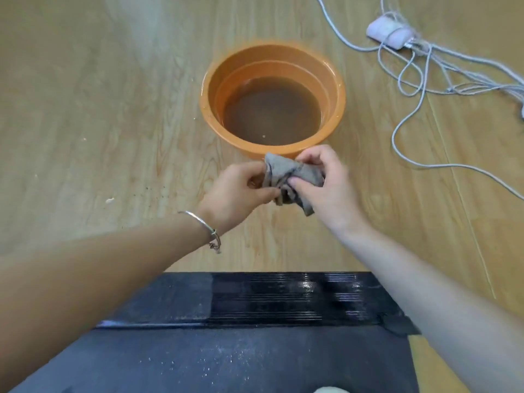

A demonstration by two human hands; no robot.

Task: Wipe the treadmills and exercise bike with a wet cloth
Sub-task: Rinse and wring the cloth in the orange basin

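A crumpled grey cloth (pixel 289 177) hangs in the air just in front of an orange basin (pixel 209 109) of murky brown water. My left hand (pixel 235 191) pinches its left edge and my right hand (pixel 326 182) grips its right side, fingers curled round the fabric. Below my arms lies the end of a black treadmill (pixel 255 350); its ribbed rear strip is wet and shiny on the right and dusty on the left, and the belt is speckled with dust.
Wooden floor surrounds the basin, with small crumbs on the left. A white power strip (pixel 390 34) and tangled grey cables (pixel 419 89) lie at the upper right. A silver bracelet (pixel 202 224) circles my left wrist.
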